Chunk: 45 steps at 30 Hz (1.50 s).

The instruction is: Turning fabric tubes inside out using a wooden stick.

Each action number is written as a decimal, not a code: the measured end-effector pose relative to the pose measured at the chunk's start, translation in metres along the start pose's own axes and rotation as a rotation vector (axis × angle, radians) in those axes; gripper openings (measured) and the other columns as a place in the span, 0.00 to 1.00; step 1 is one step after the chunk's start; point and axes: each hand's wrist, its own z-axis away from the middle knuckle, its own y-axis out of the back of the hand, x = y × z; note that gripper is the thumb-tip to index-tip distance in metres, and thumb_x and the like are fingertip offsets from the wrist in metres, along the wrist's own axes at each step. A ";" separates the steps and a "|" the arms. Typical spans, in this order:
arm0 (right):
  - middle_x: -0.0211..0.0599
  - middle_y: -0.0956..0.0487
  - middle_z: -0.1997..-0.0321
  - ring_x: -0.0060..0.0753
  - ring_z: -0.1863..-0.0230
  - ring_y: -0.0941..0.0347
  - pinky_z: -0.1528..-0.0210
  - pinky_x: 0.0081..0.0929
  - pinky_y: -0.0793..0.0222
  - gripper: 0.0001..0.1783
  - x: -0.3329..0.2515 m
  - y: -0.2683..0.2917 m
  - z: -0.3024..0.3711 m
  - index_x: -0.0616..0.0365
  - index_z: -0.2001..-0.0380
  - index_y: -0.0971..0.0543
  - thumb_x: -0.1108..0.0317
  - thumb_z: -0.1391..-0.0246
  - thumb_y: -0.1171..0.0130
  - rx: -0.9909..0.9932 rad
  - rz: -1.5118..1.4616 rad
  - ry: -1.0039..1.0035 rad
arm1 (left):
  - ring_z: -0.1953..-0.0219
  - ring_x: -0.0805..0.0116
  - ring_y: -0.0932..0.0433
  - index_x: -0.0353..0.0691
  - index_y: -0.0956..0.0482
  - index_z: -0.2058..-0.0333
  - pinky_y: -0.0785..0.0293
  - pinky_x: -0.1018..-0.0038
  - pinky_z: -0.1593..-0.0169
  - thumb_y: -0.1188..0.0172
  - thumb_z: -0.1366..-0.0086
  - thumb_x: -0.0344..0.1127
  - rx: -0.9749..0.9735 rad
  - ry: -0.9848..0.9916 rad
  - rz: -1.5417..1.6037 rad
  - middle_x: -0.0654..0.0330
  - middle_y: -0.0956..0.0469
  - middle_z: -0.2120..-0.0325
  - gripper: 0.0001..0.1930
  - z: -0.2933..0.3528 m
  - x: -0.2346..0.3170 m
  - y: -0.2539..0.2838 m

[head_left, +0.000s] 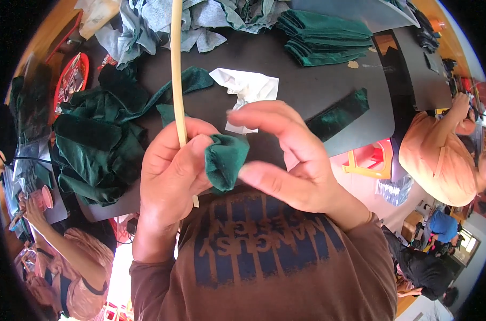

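Head camera: worn up there, looking steeply down
Left hand, right hand: close under the lens
Table: farther below, edges bending toward the rim

Textile workshop — stacked cloth, co-workers

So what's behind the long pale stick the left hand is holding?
Grey cloth pieces, a green cloth strip and the black tabletop show on both sides of the stick, above the left hand. The parts directly behind the stick are covered and cannot be seen.
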 end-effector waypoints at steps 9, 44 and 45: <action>0.36 0.27 0.69 0.27 0.68 0.31 0.64 0.20 0.37 0.06 0.006 -0.008 0.001 0.64 0.66 0.25 0.75 0.49 0.44 0.143 -0.145 0.002 | 0.83 0.86 0.46 0.35 0.31 0.60 0.52 0.88 0.80 0.53 0.34 0.37 -0.014 0.023 -0.053 0.70 0.37 0.81 0.11 0.005 -0.001 -0.006; 0.24 0.27 0.71 0.10 0.71 0.34 0.71 0.09 0.38 0.11 0.014 -0.015 0.002 0.63 0.59 0.27 0.74 0.46 0.45 0.338 -0.647 -0.302 | 0.79 0.88 0.39 0.38 0.31 0.72 0.43 0.89 0.77 0.45 0.44 0.23 0.054 -0.108 -0.381 0.72 0.34 0.80 0.05 -0.004 -0.016 -0.010; 0.24 0.27 0.71 0.10 0.71 0.34 0.72 0.09 0.39 0.10 0.013 -0.015 0.002 0.63 0.60 0.27 0.74 0.46 0.45 0.347 -0.656 -0.312 | 0.79 0.88 0.40 0.38 0.31 0.72 0.44 0.89 0.77 0.44 0.44 0.23 0.048 -0.132 -0.367 0.73 0.35 0.80 0.05 -0.005 -0.016 -0.010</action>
